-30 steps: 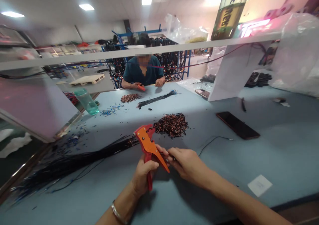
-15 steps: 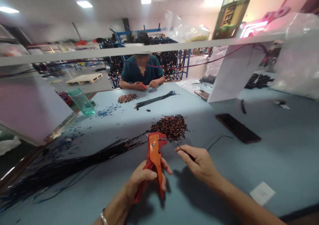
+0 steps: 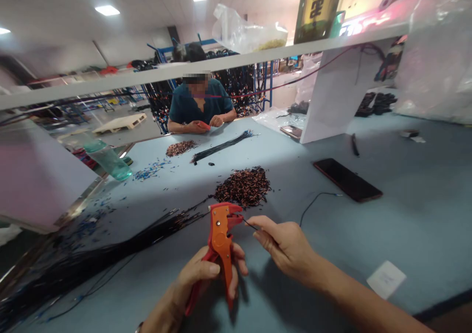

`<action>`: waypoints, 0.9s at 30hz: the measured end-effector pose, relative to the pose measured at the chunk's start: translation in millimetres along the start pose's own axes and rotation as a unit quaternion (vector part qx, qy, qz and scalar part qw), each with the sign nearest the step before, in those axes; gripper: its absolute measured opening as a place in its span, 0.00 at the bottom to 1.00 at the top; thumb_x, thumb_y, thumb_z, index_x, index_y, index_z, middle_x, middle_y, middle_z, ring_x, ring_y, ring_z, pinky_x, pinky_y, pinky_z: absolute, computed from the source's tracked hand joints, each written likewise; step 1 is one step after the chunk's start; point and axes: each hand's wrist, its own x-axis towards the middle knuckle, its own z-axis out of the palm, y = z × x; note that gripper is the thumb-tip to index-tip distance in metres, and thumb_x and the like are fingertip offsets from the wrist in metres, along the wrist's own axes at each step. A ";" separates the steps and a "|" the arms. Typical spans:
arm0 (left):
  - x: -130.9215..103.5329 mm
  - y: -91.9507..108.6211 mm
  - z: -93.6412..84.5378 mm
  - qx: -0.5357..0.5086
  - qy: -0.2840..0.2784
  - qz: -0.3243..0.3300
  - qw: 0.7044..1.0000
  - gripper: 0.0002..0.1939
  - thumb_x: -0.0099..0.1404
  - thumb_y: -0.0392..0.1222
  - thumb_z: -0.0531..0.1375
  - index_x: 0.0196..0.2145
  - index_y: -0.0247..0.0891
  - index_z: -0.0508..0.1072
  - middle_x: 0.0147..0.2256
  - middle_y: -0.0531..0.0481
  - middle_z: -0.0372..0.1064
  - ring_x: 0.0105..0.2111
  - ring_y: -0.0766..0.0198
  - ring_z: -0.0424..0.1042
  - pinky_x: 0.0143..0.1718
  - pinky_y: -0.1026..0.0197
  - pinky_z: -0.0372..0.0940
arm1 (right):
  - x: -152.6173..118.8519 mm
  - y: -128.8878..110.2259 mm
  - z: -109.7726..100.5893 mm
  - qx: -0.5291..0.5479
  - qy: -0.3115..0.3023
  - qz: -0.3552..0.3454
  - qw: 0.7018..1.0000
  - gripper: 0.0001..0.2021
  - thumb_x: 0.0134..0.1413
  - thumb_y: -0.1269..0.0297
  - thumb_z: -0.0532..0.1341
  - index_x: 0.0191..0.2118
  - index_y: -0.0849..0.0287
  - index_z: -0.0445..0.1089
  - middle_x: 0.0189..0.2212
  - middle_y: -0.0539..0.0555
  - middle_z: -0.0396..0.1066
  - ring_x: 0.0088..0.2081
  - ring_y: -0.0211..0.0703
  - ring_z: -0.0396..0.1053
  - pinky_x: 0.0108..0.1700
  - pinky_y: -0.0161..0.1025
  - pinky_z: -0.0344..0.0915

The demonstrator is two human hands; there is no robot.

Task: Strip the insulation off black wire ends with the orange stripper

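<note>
My left hand [image 3: 206, 274] is wrapped round the handles of a red and orange wire stripper [image 3: 222, 235], its jaws upward. Between the fingertips of my right hand [image 3: 287, 244] is a thin black wire [image 3: 250, 223], whose end reaches the stripper's jaws. Whether the jaws are closed on it I cannot tell. Just beyond the tool lies a pile of black and copper-coloured scraps [image 3: 243, 186]. A long bundle of black wires [image 3: 121, 249] stretches over the left side of the table.
Across the table [image 3: 287, 171] sits a person [image 3: 201, 104] near a smaller wire bundle [image 3: 221, 147] and a scrap pile [image 3: 180, 148]. A phone [image 3: 346, 180] and a paper piece [image 3: 386, 280] lie right. A green bottle [image 3: 108, 160] stands left, tilted in view. A shelf [image 3: 147, 72] spans above.
My right hand has brought the wire end to the stripper's jaws, where a gap was before. The whole view has shifted slightly.
</note>
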 end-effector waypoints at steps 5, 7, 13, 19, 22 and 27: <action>-0.7 -2.2 -3.7 0.003 -0.017 -0.011 1.000 0.26 0.54 0.46 0.62 0.48 0.29 0.74 0.38 0.37 0.75 0.24 0.61 0.73 0.27 0.60 0.66 | -1.8 1.2 1.9 -0.046 0.020 -0.058 0.997 0.14 0.66 0.71 0.50 0.42 0.61 0.73 0.30 0.55 0.72 0.27 0.37 0.68 0.29 0.33 0.62; -0.8 -3.0 -5.3 -0.002 -0.020 -0.017 1.000 0.27 0.53 0.45 0.62 0.49 0.29 0.74 0.38 0.37 0.75 0.25 0.60 0.73 0.27 0.59 0.66 | -1.9 2.9 1.8 -0.057 0.030 -0.063 0.996 0.14 0.65 0.71 0.50 0.43 0.62 0.74 0.28 0.54 0.72 0.26 0.37 0.68 0.29 0.33 0.62; -0.6 -3.4 -6.9 -0.018 -0.050 -0.008 0.999 0.33 0.49 0.41 0.63 0.55 0.33 0.70 0.40 0.41 0.73 0.27 0.62 0.72 0.30 0.58 0.66 | 0.4 4.9 1.5 -0.076 0.073 -0.060 0.993 0.10 0.65 0.68 0.54 0.41 0.61 0.72 0.25 0.51 0.74 0.22 0.36 0.67 0.26 0.33 0.59; -1.5 -0.1 -3.9 -0.041 -0.027 -0.001 0.999 0.28 0.47 0.39 0.62 0.49 0.35 0.69 0.33 0.50 0.65 0.26 0.66 0.66 0.28 0.61 0.64 | 1.0 0.1 1.6 -0.052 0.089 -0.067 0.992 0.09 0.63 0.66 0.56 0.34 0.59 0.72 0.21 0.48 0.71 0.20 0.33 0.63 0.26 0.32 0.57; -1.8 1.5 -4.7 -0.043 -0.031 -0.009 0.999 0.27 0.48 0.40 0.62 0.49 0.35 0.69 0.33 0.51 0.63 0.25 0.67 0.65 0.27 0.62 0.61 | 1.1 -3.0 0.3 -0.044 0.098 -0.058 0.993 0.10 0.63 0.66 0.55 0.33 0.59 0.71 0.20 0.48 0.69 0.20 0.34 0.62 0.26 0.32 0.58; -4.1 1.5 -9.0 -0.044 -0.042 -0.022 0.998 0.33 0.47 0.40 0.63 0.53 0.33 0.68 0.35 0.48 0.64 0.27 0.66 0.66 0.29 0.62 0.59 | 2.8 -8.3 -4.6 -0.019 0.099 -0.012 0.995 0.10 0.63 0.66 0.54 0.31 0.58 0.69 0.21 0.48 0.67 0.21 0.35 0.60 0.27 0.33 0.59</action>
